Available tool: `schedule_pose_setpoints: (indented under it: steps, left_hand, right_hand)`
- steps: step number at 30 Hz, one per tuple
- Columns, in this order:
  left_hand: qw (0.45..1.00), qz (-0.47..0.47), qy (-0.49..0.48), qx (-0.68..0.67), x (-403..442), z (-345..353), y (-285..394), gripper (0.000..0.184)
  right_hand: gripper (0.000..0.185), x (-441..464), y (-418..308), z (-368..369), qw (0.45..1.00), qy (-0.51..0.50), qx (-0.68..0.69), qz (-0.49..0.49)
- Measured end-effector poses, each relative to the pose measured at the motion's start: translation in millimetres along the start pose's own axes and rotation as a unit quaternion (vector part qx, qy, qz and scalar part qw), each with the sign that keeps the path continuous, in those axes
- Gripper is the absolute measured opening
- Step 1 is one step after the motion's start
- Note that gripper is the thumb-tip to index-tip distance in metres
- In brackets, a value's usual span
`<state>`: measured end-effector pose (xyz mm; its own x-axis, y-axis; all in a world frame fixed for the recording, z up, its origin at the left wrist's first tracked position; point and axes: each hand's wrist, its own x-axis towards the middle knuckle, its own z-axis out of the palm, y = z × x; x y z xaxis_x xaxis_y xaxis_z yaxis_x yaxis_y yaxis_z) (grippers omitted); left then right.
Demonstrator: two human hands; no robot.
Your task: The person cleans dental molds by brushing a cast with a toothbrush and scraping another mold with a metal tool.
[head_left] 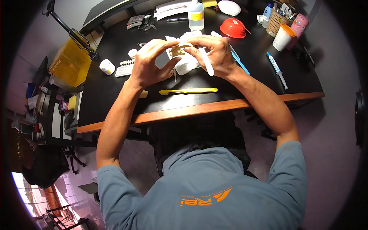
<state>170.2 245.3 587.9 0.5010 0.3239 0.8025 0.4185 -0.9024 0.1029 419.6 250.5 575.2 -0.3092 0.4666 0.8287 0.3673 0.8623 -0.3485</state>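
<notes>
Up over the desk, a cream dental cast (177, 51) is held between my two hands. My left hand (147, 64) is curved around its left side, index fingertip at the top and thumb below. With fingers closed, my right hand (215, 53) grips the cast's right side. A white-handled tool (207, 64) also sits in that hand, its handle pointing down toward me; its working end is hidden. Crumpled white tissue (186, 66) lies beneath the cast. A yellow toothbrush (188, 91) rests on the desk nearer to me.
On the black desk (230, 86) stand a clear bottle (196, 17), a red bowl (233, 28), a white cup (283, 37) with orange rim and a pen holder (276, 23). A syringe (277, 71) lies right; a white jar (107, 67) and tooth shade guide (124, 69) sit left.
</notes>
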Motion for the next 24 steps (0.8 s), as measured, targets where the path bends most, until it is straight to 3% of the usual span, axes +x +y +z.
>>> schedule_pose_setpoints:
  steps: [3, 8, 18, 24]
  left_hand:
    - [1.000, -0.015, -0.002, 0.002, -1.5, -0.2, -2.3, 0.053]
    - [1.000, -0.003, 0.005, -0.015, -6.3, 2.5, -13.2, 0.049]
    - [0.999, 0.018, -0.018, 0.026, -6.9, 0.7, -17.8, 0.046]
    - [0.998, -0.005, -0.035, 0.051, -11.2, -0.4, -17.6, 0.047]
  right_hand:
    - [0.016, 2.3, -8.1, -6.4, 0.999, 0.000, 0.008, 0.034]
    - [0.017, 1.9, -4.5, -0.7, 0.999, 0.025, 0.019, 0.011]
    - [0.026, 4.4, -14.9, -7.4, 0.999, -0.022, -0.017, 0.017]
    - [0.034, 0.1, -6.5, -1.2, 0.995, 0.028, 0.000, 0.091]
